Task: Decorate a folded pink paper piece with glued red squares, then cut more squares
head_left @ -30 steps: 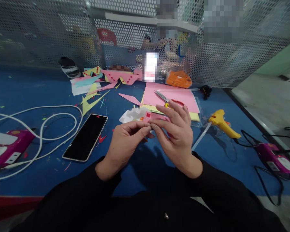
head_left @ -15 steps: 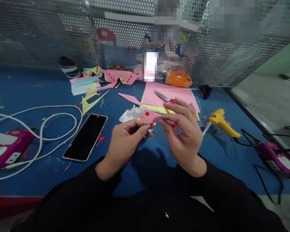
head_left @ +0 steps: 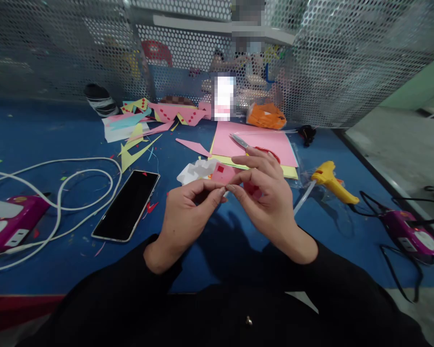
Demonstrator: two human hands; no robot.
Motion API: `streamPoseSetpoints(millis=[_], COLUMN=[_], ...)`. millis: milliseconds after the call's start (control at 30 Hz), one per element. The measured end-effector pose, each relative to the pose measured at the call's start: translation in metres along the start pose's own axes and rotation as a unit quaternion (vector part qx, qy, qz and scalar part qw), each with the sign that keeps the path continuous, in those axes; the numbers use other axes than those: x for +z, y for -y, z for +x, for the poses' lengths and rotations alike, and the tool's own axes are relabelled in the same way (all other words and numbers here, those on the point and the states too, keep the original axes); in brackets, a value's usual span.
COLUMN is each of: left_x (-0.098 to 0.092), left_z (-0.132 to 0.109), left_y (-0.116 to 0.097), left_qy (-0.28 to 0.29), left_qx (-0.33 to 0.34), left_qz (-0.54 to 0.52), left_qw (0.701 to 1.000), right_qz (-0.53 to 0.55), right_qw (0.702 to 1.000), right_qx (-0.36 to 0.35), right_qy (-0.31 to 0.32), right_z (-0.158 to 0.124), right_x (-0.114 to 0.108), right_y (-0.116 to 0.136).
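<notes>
1. Left hand [head_left: 188, 217] and right hand [head_left: 265, 195], tip to tip, pinch pink paper [head_left: 224, 174] at twelve o'clock.
2. Present step: apparently pressing its near edge.
3. Next move probably calls for light pressure.

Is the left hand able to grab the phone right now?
Probably yes: the phone lies beside the left hand, with only a tiny red scrap on top. But that hand seems to be pinching pink paper, so it might need to let go first.
</notes>
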State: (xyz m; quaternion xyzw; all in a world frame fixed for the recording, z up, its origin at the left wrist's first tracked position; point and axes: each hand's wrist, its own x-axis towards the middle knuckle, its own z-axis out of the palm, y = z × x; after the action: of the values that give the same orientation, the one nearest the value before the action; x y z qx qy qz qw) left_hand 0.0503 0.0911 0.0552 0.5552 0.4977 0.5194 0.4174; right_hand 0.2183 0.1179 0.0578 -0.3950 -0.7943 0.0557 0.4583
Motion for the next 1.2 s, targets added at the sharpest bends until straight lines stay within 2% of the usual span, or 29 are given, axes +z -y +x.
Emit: streamPoseSetpoints(millis=[167, 333, 433, 633, 800, 967, 1200], left_x=[0.0, 0.001, 0.002, 0.003, 0.001, 0.001, 0.0], left_z=[-0.001, -0.002, -0.001, 0.003, 0.005, 0.004, 0.004], left_y=[0.0, -0.003, -0.003, 0.002, 0.003, 0.002, 0.003], left_qy=[-0.001, 0.012, 0.025, -0.011, 0.028, 0.029, 0.037], left_qx=[0.007, 0.009, -0.003, -0.069, -0.131, -0.128, -0.129], left_qz=[0.019, 0.017, -0.01, -0.105, -0.119, -0.119, -0.125], left_qw=[1.0, 1.0, 1.0, 0.992, 0.984, 0.984, 0.983], right_qz=[0.051, 0.133, 0.15, 0.117, 0.093, 0.055, 0.051], right_qw=[0.997, 0.982, 0.975, 0.983, 0.989, 0.995, 0.995], right_qx=[0.032, 0.117, 0.145, 0.125, 0.106, 0.075, 0.077], right_qy=[0.04, 0.06, 0.072, 0.06, 0.055, 0.042, 0.032], right_z=[0.002, 0.005, 0.005, 0.002, 0.0, -0.001, -0.004], right_x=[-0.002, -0.003, -0.002, -0.001, 0.001, 0.003, 0.005], right_y=[-0.001, -0.004, -0.005, -0.002, 0.0, 0.002, 0.007])
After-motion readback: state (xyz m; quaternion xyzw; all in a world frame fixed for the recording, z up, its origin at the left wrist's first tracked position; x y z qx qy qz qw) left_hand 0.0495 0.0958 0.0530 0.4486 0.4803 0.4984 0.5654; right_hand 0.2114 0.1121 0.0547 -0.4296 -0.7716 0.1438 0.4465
